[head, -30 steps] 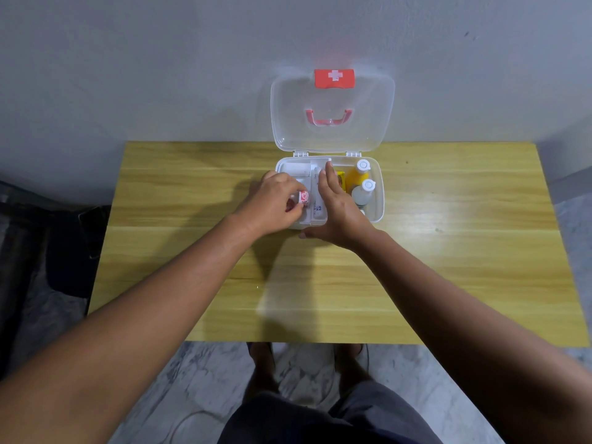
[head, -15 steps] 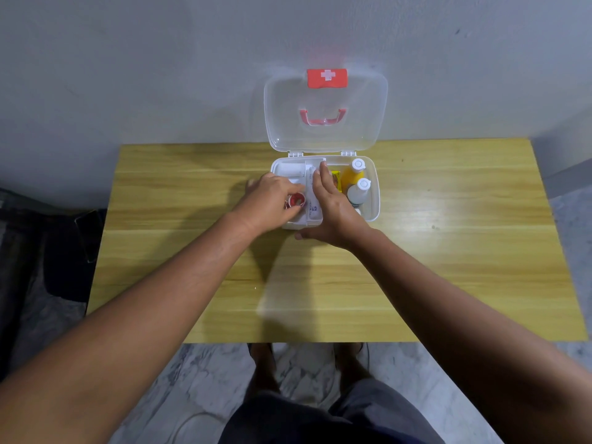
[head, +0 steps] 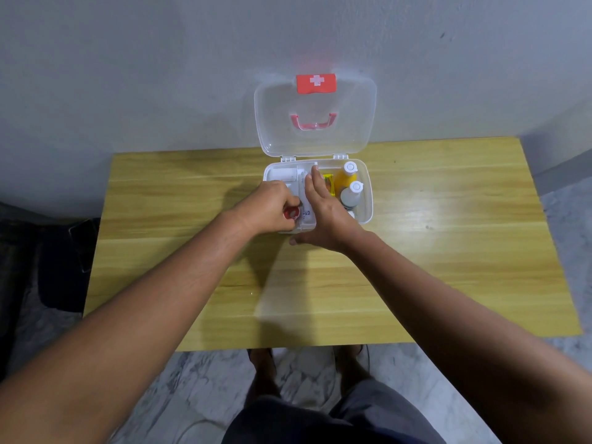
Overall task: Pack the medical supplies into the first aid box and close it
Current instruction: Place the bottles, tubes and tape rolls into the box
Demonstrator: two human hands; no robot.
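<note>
A white first aid box [head: 366, 190] stands open at the table's far edge, its clear lid [head: 315, 136] upright against the wall with a red cross latch on top. Inside on the right are an orange bottle [head: 346, 177] and a white bottle [head: 351, 195]; something yellow [head: 328, 181] lies beside them. My left hand [head: 267, 208] is closed on a small red roll [head: 291, 213] at the box's front left. My right hand [head: 323, 209] lies flat, fingers together, pressing a white packet [head: 306, 214] in the middle of the box.
The box sits on a wooden table [head: 448, 251] pushed against a grey wall. A dark bag [head: 64, 257] lies on the floor to the left. My feet and dark shorts show below the near edge.
The red roll in my left hand has sunk slightly lower into the box's front left. My right hand stays flat on the white packet.
</note>
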